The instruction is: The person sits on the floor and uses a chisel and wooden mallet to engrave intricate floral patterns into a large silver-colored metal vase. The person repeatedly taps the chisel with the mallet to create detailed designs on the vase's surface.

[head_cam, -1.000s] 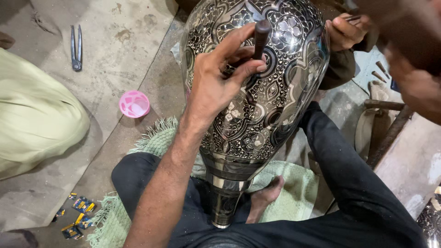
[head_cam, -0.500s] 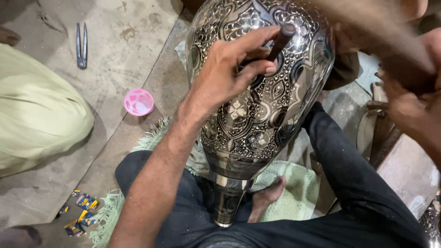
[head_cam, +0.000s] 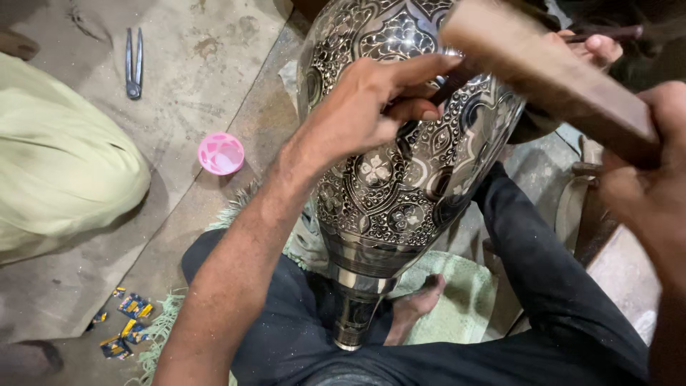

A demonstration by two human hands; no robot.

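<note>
A large engraved metal vase [head_cam: 400, 186], black and silver with floral patterns, lies tilted across my lap, its narrow foot pointing toward my body. My left hand [head_cam: 371, 107] rests on the vase's belly and pinches a thin dark chisel [head_cam: 454, 80] against the metal. My right hand [head_cam: 647, 186] grips a wooden mallet [head_cam: 543, 71], held above the chisel's upper end. Another person's fingers [head_cam: 597, 46] show behind the vase at the top right, holding a thin rod.
I sit on a green mat [head_cam: 457, 300] on a concrete floor with my bare foot [head_cam: 418, 304] beside the vase's foot. A pink plastic cup [head_cam: 221, 153], metal pliers [head_cam: 133, 63], small coloured wrappers [head_cam: 128, 322] and a person's pale green clothing [head_cam: 57, 171] lie to the left.
The mallet in my right hand has swung in over the chisel's head. My left hand keeps the chisel on the vase, and the view has shifted slightly.
</note>
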